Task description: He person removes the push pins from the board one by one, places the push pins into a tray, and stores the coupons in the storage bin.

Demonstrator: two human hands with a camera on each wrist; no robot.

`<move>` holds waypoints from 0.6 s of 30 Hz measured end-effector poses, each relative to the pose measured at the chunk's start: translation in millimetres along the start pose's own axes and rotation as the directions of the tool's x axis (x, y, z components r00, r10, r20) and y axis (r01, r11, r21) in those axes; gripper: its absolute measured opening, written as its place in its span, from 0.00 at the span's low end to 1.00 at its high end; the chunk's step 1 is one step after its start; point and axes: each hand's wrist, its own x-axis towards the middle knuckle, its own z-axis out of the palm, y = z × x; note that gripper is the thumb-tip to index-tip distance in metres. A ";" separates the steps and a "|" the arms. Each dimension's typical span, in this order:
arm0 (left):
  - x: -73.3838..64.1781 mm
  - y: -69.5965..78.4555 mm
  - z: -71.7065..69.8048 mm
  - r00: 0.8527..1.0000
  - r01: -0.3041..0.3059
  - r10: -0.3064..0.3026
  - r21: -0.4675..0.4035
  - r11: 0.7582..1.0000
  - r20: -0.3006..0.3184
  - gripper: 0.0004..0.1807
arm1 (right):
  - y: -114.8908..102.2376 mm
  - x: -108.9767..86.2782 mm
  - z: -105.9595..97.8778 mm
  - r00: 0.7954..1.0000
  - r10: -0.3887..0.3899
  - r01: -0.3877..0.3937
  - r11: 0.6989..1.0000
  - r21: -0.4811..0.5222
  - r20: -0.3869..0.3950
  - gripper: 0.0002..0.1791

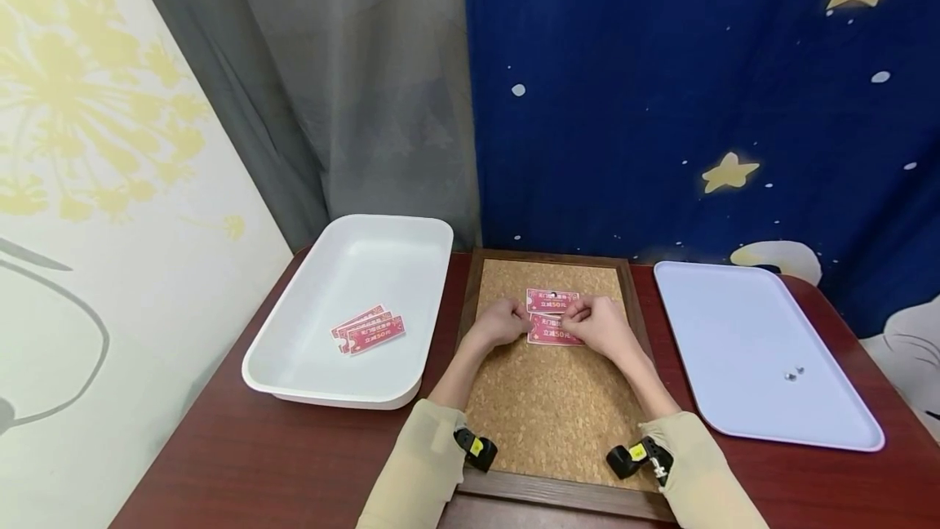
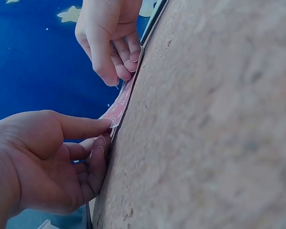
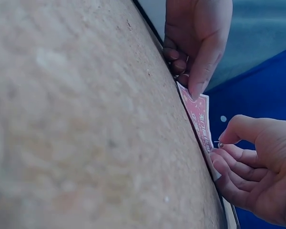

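Two pink printed coupons lie one above the other on a framed cork board (image 1: 551,415). The upper coupon (image 1: 547,301) has a small pin near its top edge. My left hand (image 1: 503,323) pinches the left end of the lower coupon (image 1: 554,335) between thumb and fingers, with the fingertips close to the cork. At that coupon's upper right, my right hand (image 1: 598,325) pinches a small silver push pin (image 3: 220,144) between thumb and index finger. The pin's needle points toward the coupon in the right wrist view, and the other right fingers curl near the board.
On the left stands a deep white tub (image 1: 294,366) holding several fanned pink coupons (image 1: 370,331). A pale flat tray (image 1: 749,325) on the right bears two small silver pins (image 1: 791,376). Dark wooden framing (image 1: 558,490) edges the board. Curtains hang behind the table.
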 end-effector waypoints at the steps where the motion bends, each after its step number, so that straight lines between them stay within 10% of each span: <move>1: -0.3 -0.6 -0.1 1.000 -0.001 0.001 -0.003 1.000 0.000 0.06 | 0.0 -1.4 -0.8 1.000 -0.004 0.004 1.000 0.009 -0.005 0.04; 18: -23.2 -1.2 -17.0 0.999 -0.018 0.028 -0.241 0.970 0.036 0.03 | 10.6 -29.2 -36.5 0.996 0.010 -0.002 0.996 0.089 -0.087 0.05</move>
